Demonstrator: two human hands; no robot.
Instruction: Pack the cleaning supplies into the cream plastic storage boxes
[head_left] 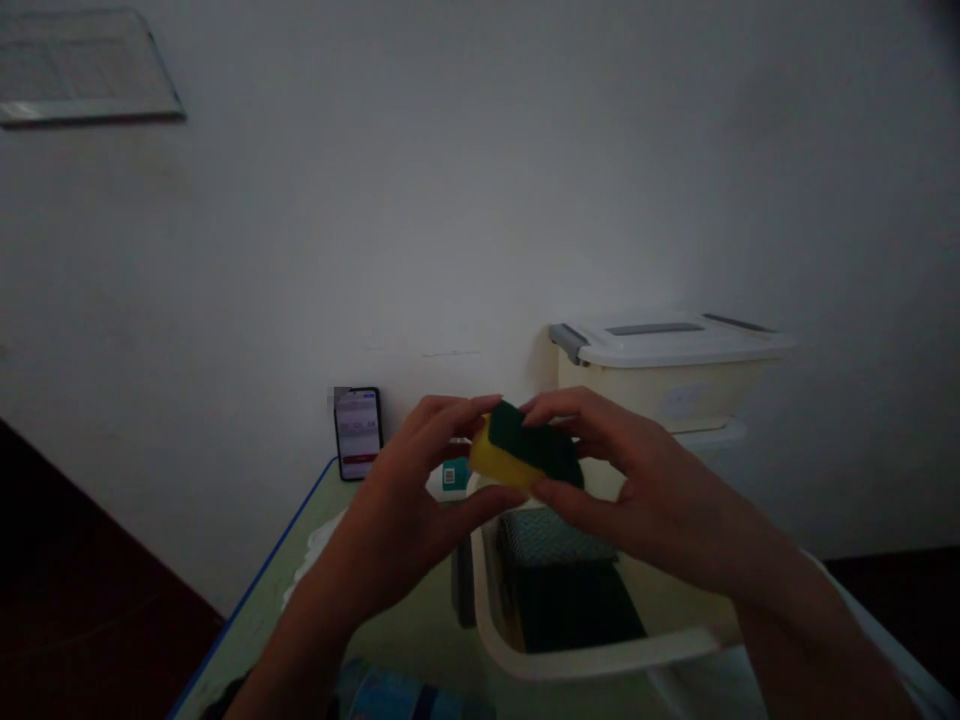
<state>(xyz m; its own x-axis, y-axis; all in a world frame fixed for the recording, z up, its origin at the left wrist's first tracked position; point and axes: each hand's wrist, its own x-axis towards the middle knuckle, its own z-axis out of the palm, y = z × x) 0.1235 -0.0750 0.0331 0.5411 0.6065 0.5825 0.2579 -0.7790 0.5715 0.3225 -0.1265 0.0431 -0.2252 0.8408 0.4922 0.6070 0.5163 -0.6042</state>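
Note:
A yellow and green scrub sponge (536,445) is held up between both hands, its dark green scouring side facing up and toward me. My left hand (427,475) pinches its left end between thumb and fingers. On the right end, my right hand (604,455) grips it the same way. Below the hands stands an open cream plastic bin (592,660). Inside it lie a dark green scouring pad (574,605) and a grey-green patterned cloth or pad (555,537), whose exact kind I cannot tell.
A lidded cream storage box (645,385) stands behind on the right. A phone (358,432) leans upright against the wall on the green table (300,540). A blue package (397,695) lies at the near edge. A framed sheet (82,70) hangs upper left.

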